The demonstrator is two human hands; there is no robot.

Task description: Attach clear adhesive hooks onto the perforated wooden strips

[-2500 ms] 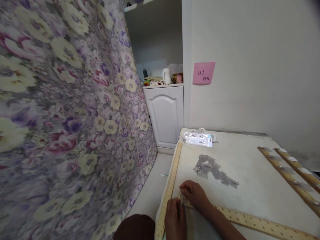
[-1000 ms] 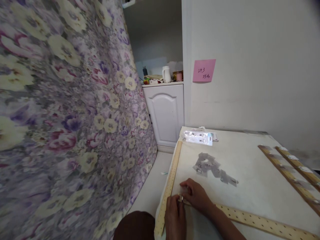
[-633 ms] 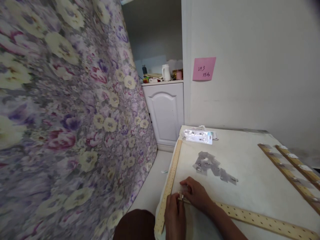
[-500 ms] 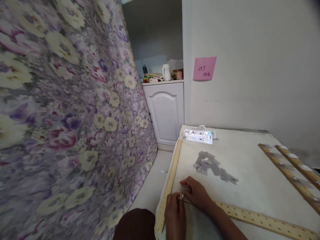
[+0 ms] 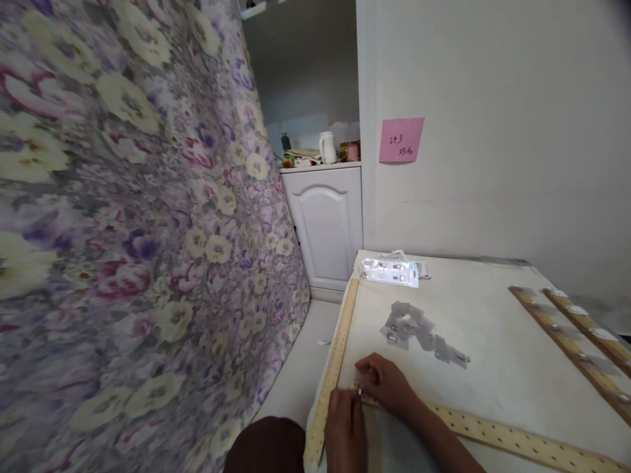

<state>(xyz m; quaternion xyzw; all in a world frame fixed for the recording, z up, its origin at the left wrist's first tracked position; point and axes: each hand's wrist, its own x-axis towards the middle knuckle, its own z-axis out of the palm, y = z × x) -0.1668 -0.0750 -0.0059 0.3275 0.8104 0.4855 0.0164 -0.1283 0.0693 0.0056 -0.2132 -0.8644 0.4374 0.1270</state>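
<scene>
My left hand (image 5: 346, 427) is closed at the left end of a pale wooden strip with rows of holes (image 5: 493, 430) lying along the table's near side. Beside its fingertips is a small shiny metal piece (image 5: 359, 393). My right hand (image 5: 387, 386) comes in from the right, fingers bent in a pinch at the same spot; the fingers partly hide the piece. Just beyond lie several overlapping small greyish see-through bags (image 5: 409, 323), some with small metal parts in or on them. A second holed wooden strip (image 5: 340, 348) runs along the table's left edge.
Clear plastic packs (image 5: 389, 270) lie at the table's far left corner. At the right are two browner wooden strips (image 5: 566, 345) carrying small bags and white pieces. A floral curtain (image 5: 172, 249) hangs to the left; a white cabinet (image 5: 325, 223) stands behind.
The view has tilted up slightly, so things sit a little lower. Both hands stay together at the strip's end, with only slight finger movement.
</scene>
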